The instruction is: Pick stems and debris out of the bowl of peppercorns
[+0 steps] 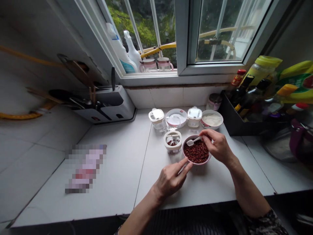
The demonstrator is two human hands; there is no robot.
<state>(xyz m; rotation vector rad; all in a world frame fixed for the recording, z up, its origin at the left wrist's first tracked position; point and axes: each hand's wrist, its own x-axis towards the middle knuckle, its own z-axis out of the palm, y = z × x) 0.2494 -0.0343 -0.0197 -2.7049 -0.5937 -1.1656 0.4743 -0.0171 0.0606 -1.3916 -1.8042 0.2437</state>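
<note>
A pink-rimmed bowl (196, 160) of dark red peppercorns (196, 151) stands on the white counter (114, 163). My right hand (216, 147) is over the bowl's far rim, pinching a small white spoon (192, 142) whose tip is at the peppercorns. My left hand (171, 179) lies at the near side, fingertips against the bowl's rim, holding nothing. Left of the bowl is a small white-lidded container (172, 142) with a few peppercorns inside.
Behind the bowl stand several lidded glass jars (156, 118) and a bowl of white paste (212, 119). A knife block (105, 104) sits at the left wall. A pixelated object (85, 168) lies on the counter. Bottles crowd a black tray (244, 122) at right.
</note>
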